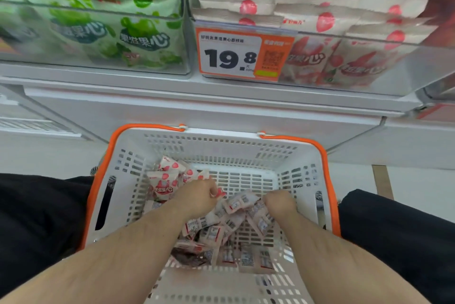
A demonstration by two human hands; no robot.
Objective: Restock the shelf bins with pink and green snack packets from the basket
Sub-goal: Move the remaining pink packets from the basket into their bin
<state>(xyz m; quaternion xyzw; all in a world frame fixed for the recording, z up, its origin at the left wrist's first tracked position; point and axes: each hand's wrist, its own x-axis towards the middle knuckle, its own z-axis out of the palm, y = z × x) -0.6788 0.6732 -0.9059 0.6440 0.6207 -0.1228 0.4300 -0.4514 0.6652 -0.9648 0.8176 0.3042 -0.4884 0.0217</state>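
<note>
Left hand (197, 199) and right hand (279, 202) both down in the white basket (246, 148) — each fisted around a bunch of pink snack packets (236, 220). More packets lie loose under them — 2 clear shelf bins above, green (98, 33) and pink (344, 57).

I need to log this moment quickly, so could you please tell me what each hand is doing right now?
Left hand: closed around pink snack packets in the basket.
Right hand: closed around pink packets too.
</note>
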